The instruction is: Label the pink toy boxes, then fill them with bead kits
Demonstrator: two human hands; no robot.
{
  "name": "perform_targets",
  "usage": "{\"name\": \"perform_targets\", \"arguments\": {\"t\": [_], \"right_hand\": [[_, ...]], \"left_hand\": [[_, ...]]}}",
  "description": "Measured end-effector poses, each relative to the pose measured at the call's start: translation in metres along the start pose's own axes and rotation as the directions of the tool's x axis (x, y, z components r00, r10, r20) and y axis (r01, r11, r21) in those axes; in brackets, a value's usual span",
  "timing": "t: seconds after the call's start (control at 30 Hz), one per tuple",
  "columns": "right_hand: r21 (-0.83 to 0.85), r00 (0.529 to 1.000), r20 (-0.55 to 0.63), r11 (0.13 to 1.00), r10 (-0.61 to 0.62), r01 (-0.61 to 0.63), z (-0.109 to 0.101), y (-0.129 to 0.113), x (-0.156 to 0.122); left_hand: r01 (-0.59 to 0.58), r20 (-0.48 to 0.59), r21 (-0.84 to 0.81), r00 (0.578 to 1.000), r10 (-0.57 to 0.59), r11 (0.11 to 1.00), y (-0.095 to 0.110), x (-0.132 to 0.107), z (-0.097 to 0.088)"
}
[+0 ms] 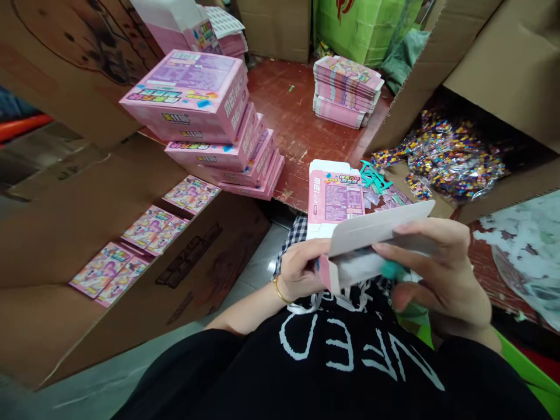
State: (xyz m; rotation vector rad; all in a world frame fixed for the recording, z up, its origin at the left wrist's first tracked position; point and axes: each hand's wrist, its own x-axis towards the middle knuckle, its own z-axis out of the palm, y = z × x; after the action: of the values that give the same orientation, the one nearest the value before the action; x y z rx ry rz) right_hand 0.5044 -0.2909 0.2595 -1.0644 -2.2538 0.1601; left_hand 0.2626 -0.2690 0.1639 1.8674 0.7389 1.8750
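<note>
I hold a pink printed carton [336,198] in front of my chest, its white flap open toward me. My left hand [300,269] is closed on the carton's left lower edge. A gold bangle sits on that wrist. My right hand [441,274] curls over the open end, and a blurred teal piece [391,269] shows under its fingers. Loose teal pieces and small packets [377,181] lie on the table just past the carton.
A leaning stack of closed pink boxes [205,111] stands at left. A pile of flat pink cartons [345,90] rests at the back of the red table [297,122]. A cardboard box of colourful bagged bits [455,160] is at right. Pink cards [144,233] lie on a brown box.
</note>
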Motion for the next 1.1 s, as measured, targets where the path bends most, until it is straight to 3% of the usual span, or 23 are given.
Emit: {"name": "perform_targets", "arguments": {"t": [0.07,0.1,0.17,0.2,0.23,0.3,0.4,0.47,0.57,0.63,0.8,0.97,1.03,1.1], "right_hand": [[-0.119,0.988,-0.109,0.988,-0.112,0.099,0.001,0.006,0.009],[-0.128,0.96,-0.244,0.986,-0.139,0.11,0.004,0.01,0.012],[0.001,0.854,-0.517,0.998,-0.06,0.07,0.018,0.019,0.012],[0.111,0.815,-0.579,0.993,0.028,0.044,0.027,0.023,0.01],[0.23,0.812,-0.569,0.973,0.131,0.004,0.038,0.026,0.006],[0.42,0.869,-0.393,0.899,0.301,-0.122,0.061,0.03,-0.004],[0.548,0.895,-0.176,0.797,0.409,-0.256,0.094,0.034,-0.018],[0.603,0.88,-0.198,0.762,0.432,-0.238,0.112,0.035,-0.022],[0.694,0.784,-0.354,0.705,0.51,-0.144,0.128,0.034,-0.017],[0.75,0.746,-0.352,0.647,0.566,-0.137,0.13,0.032,-0.011],[0.729,0.791,-0.093,0.583,0.605,-0.36,0.111,0.039,0.003],[0.818,0.762,0.126,0.368,0.635,-0.442,0.103,0.059,0.006],[0.809,0.785,0.157,0.378,0.599,-0.451,0.101,0.063,0.004],[0.793,0.842,0.173,0.435,0.512,-0.427,0.097,0.065,0.001]], "left_hand": [[0.127,-0.037,0.019,0.991,-0.126,0.992,0.001,-0.001,0.002],[0.186,-0.053,0.01,0.981,-0.185,0.983,0.002,-0.002,0.002],[0.274,-0.077,-0.041,0.958,-0.277,0.961,0.003,-0.003,0.004],[0.317,-0.072,-0.069,0.944,-0.322,0.946,0.003,-0.004,0.005],[0.362,-0.055,-0.088,0.928,-0.367,0.928,0.002,-0.004,0.006],[0.458,0.012,-0.083,0.889,-0.459,0.885,-0.002,-0.004,0.007],[0.551,0.175,0.006,0.821,-0.543,0.834,-0.013,-0.003,0.008],[0.575,0.21,0.002,0.8,-0.563,0.818,-0.022,-0.001,0.009],[0.579,0.075,-0.169,0.815,-0.575,0.798,-0.032,0.0,0.014],[0.59,0.041,-0.241,0.8,-0.599,0.771,-0.035,0.0,0.017],[0.682,0.117,-0.118,0.731,-0.672,0.721,-0.034,0.01,0.018],[0.652,0.129,-0.103,0.757,-0.64,0.751,-0.032,0.012,0.018],[0.629,0.137,-0.083,0.776,-0.616,0.773,-0.032,0.007,0.018],[0.597,0.126,-0.06,0.799,-0.588,0.8,-0.034,0.003,0.018]]}}
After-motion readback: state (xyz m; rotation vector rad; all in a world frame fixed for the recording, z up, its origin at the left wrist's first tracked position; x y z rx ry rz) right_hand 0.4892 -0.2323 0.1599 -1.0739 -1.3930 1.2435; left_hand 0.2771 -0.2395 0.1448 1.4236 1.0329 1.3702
